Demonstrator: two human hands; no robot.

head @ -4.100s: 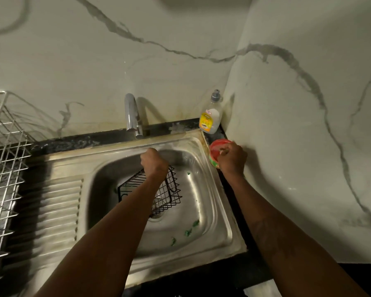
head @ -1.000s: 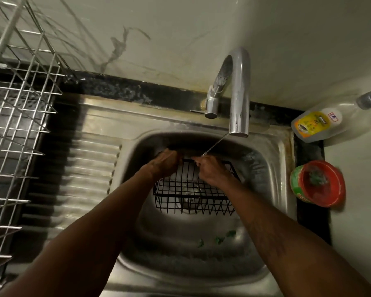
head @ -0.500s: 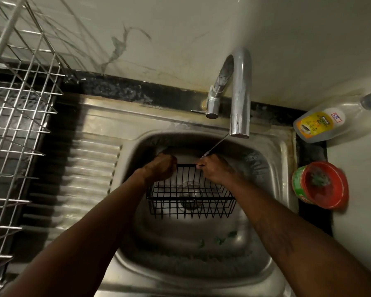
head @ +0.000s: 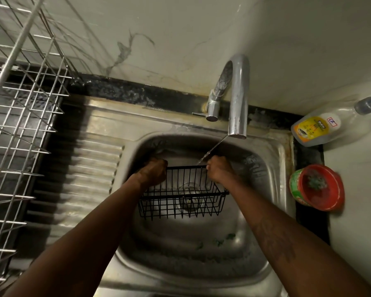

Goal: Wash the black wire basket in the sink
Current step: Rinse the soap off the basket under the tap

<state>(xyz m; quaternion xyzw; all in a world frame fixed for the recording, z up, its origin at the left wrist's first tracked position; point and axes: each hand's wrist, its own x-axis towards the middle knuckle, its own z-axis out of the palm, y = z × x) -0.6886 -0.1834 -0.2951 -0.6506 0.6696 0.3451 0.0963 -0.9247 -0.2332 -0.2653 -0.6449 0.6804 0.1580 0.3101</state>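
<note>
"Left hand (head: 153, 173) – what's it doing?"

"Fist curled round the far top wire of the black wire basket (head: 180, 202), at its left corner. Right hand (head: 217, 170) does the same at the right corner, fingers wrapped over the wire."

"Where's the basket vs. the sink (head: 272, 189)?"

"Inside the basin, approx. mid, hanging from both hands w/ its open top tipped toward the camera. Can't tell if the low edge touches the sink floor. The drain (head: 190, 196) shows through the wires."

"Water?"

"Thin stream (head: 212, 150) slants from the tap (head: 238, 97) at the sink's back edge and lands by the right hand's knuckles."

"Containers?"

"Red tub (head: 318, 187), green label, stands just off the sink's right rim w/ a green clump (head: 316, 182) in it, prob. a scrubber, too blurred to be sure. Soap bottle (head: 313, 130), clear w/ a yellow label, is at the sink's back-right corner; fill level can't be read. Green bits (head: 220, 241) lie on the sink floor, front side."

"Edges, room?"

"Gaps between the basket and the basin walls left and right; front half of the sink floor is open. Ribbed drainboard (head: 84, 168) runs off the sink's left side, w/ a wire dish rack (head: 19, 125) beyond it."
</note>
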